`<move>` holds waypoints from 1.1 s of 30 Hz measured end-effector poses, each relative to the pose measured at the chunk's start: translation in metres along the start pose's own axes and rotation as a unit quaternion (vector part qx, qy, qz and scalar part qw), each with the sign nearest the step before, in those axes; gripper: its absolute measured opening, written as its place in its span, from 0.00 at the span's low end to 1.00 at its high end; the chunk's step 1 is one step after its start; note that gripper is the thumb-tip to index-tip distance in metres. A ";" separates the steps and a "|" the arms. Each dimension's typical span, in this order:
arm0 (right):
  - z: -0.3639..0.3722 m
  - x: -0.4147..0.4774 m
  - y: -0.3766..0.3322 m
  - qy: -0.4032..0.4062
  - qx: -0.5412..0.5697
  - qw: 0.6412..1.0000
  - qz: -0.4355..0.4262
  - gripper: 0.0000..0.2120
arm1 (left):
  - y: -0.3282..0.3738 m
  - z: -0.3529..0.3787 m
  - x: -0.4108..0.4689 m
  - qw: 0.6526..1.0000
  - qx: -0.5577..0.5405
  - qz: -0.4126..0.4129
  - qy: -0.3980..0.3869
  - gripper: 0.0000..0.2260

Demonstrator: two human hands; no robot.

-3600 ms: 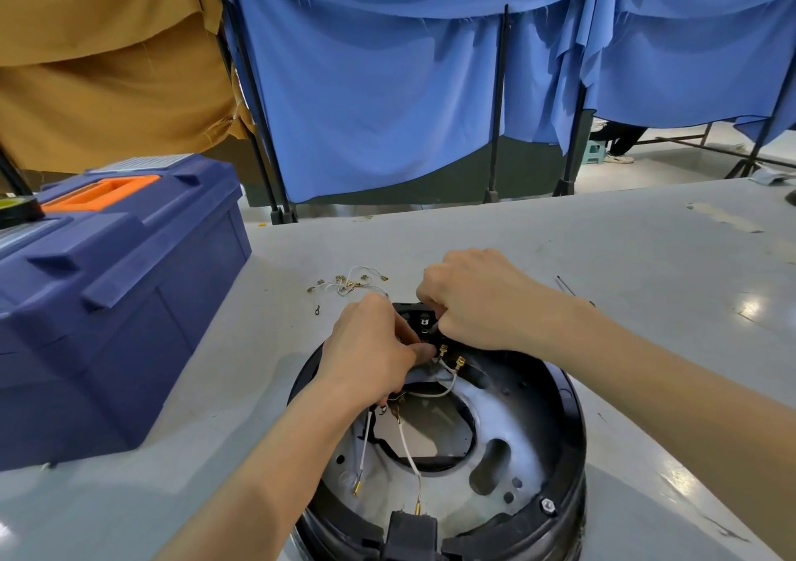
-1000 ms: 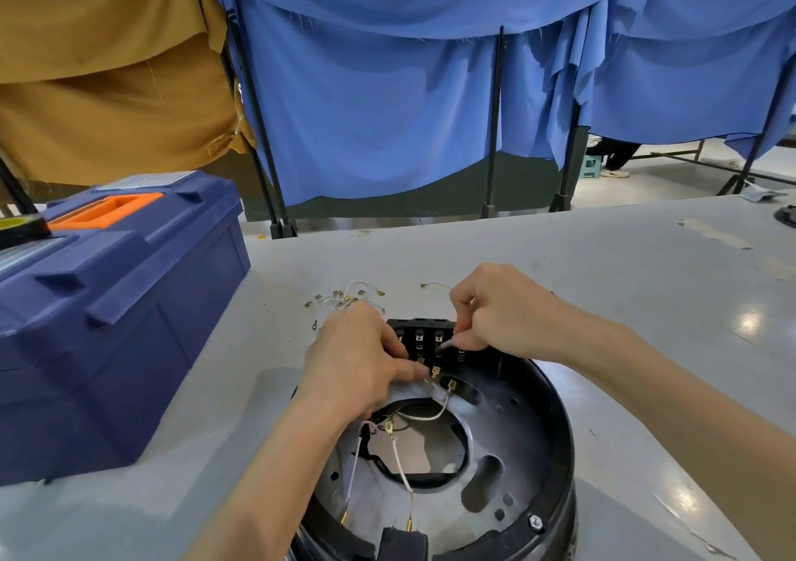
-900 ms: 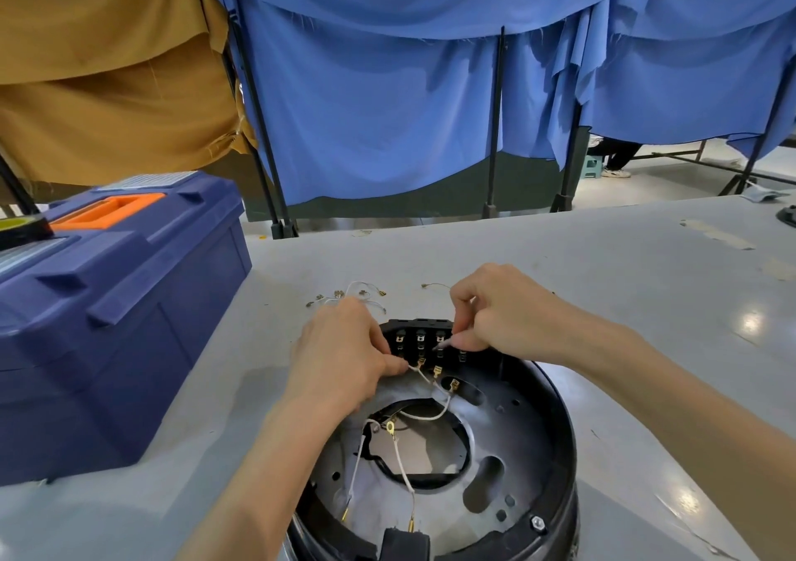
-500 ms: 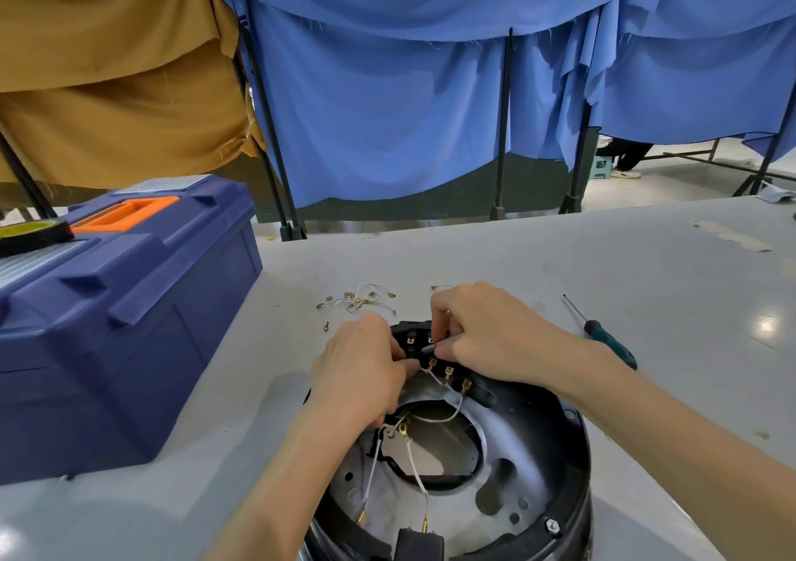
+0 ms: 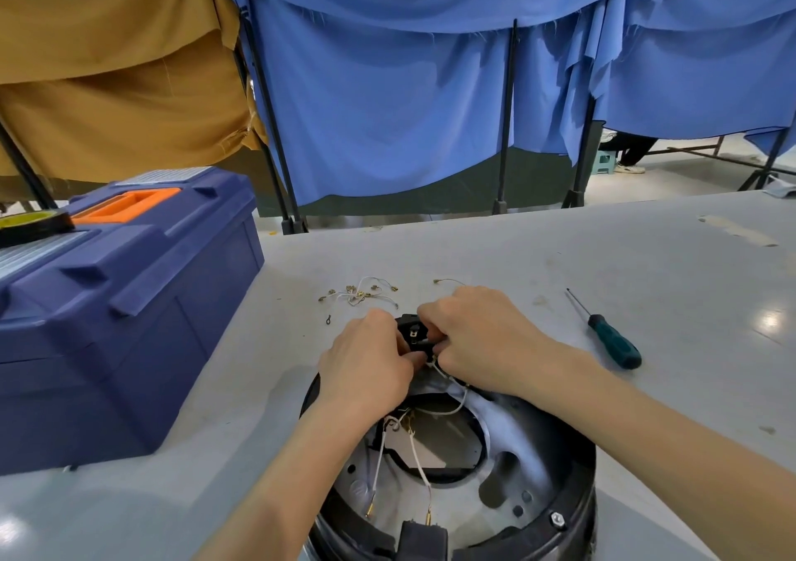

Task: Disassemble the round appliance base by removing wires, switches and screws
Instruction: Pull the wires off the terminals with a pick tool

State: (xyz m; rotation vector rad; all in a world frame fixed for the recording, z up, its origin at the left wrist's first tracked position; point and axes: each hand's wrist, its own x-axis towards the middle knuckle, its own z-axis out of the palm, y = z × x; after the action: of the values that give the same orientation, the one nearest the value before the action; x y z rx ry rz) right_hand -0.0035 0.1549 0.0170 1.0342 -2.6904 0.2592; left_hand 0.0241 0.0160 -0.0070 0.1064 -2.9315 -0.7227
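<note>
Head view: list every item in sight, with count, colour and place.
table: one, grey, under everything
round appliance base: one, black with grey metal inside, at the near table edge
switch block: one, black, at the base's far rim
attached wires: a few, white with brass ends, inside the base
loose wires: small heap, white with brass ends, on the table beyond the base
screwdriver: one, green handle, on the table right of the base
toolbox: one, dark blue with orange handle, left on the table
curtains: blue and tan, behind the table
left hand: one, grips the switch block
right hand: one, grips the switch block
</note>
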 end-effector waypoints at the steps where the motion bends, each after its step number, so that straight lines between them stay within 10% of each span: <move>1: -0.001 0.003 0.000 -0.003 0.004 1.000 -0.001 0.09 | 0.000 0.000 0.000 1.000 0.000 -0.001 0.002 0.10; 13: -0.015 0.032 0.009 -0.123 0.156 0.976 0.088 0.20 | -0.001 0.006 0.000 1.000 0.000 -0.006 0.014 0.11; 33: -0.014 -0.009 0.046 0.068 0.348 0.916 0.188 0.06 | 0.004 -0.017 -0.011 0.991 -0.134 0.028 -0.012 0.11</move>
State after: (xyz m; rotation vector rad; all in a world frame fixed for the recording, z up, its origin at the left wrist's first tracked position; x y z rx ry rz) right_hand -0.0255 0.1979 0.0243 0.5769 -2.6793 1.3822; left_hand 0.0372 0.0129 0.0090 -0.0107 -2.8135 -1.1039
